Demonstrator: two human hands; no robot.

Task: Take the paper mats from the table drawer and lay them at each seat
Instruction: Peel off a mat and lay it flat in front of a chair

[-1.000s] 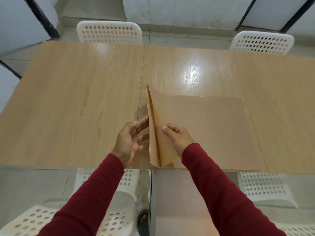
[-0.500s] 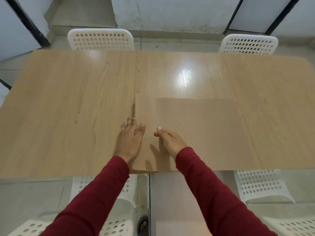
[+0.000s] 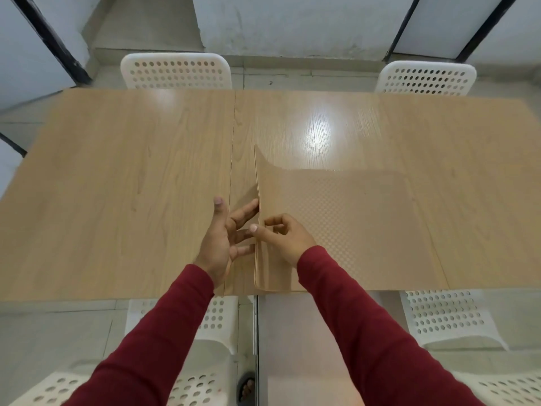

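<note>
A stack of tan paper mats point(image 3: 351, 224) with a fine dotted texture lies on the right half of the wooden table point(image 3: 131, 186), reaching the near edge. Its left edge is peeled up and stands almost vertical. My right hand point(image 3: 285, 237) pinches that raised edge from the right, thumb and fingers closed on the top mat. My left hand point(image 3: 224, 238) is just left of the edge with fingers spread, fingertips touching the lifted mat's underside and thumb pointing up. How many mats are in the stack cannot be told.
White perforated chairs stand at the far side, one on the left point(image 3: 175, 71) and one on the right point(image 3: 426, 79). Two more are tucked in at the near side, left point(image 3: 216, 317) and right point(image 3: 445, 317). A seam runs across the tabletop near the mats' left edge.
Half a second ago both hands pressed the mats flat. Now the left edge is lifted again, pinched by my right hand, with my left fingers against it.
</note>
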